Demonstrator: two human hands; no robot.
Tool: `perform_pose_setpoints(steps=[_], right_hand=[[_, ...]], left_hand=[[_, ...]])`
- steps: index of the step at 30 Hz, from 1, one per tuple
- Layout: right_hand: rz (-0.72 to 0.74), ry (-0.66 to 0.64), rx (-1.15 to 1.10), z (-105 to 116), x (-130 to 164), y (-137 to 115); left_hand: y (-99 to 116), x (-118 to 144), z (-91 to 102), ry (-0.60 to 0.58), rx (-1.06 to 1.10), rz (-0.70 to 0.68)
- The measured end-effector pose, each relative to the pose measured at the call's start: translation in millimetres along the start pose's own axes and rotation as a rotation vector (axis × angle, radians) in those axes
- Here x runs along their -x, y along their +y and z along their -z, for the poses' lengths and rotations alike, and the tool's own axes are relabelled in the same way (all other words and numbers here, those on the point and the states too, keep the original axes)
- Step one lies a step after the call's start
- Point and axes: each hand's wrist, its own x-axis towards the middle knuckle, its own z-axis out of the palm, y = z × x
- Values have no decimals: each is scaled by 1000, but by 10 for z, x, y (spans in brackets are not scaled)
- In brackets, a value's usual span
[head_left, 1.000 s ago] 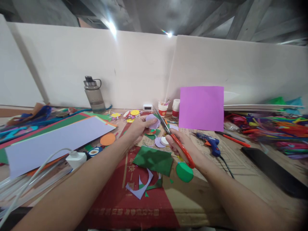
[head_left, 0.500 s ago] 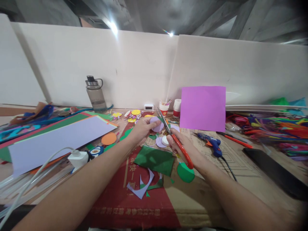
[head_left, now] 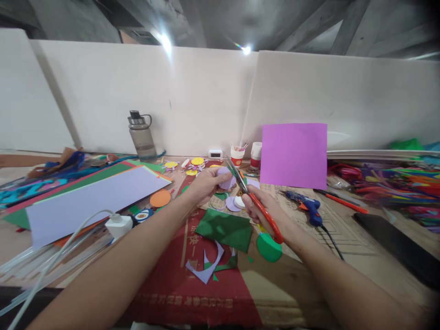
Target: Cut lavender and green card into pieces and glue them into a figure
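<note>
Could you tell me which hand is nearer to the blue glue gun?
Right. The right hand, holding scissors, is just left of the glue gun; the left hand is farther left.

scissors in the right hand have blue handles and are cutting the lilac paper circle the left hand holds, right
Not quite: the scissors in the right hand have red-orange handles, not blue, as the head view shows. The left hand does hold the lilac paper circle at the blades.

Single head-worn camera, looking forward and slightly down across table (head_left: pixel 343 238) toward white wall (head_left: pixel 206 105). Wide, warped lens. Both forearms enter from bottom edge; hands close, mid-frame. Ceiling beams visible above. No second view.
</note>
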Motion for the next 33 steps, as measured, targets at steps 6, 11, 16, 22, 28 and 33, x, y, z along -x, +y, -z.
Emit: perform_pose_setpoints(steps=[6, 11, 16, 22, 28, 33], right_hand=[[-27, -43, 22, 47, 23, -126], [-39, -53, 54, 62, 33, -167], [6, -40, 96, 56, 21, -105], [36, -21, 132, 48, -3, -70], [3, -44, 97, 73, -7, -105], [-46, -62, 64, 88, 10, -152]], left_hand=[[64, 17, 10, -15, -61, -17], [70, 19, 16, 6, -58, -6], [-13, -7, 13, 40, -54, -1], [-17, 23, -28, 19, -71, 15], [5, 10, 28, -28, -98, 12], [32, 6, 64, -45, -146, 42]])
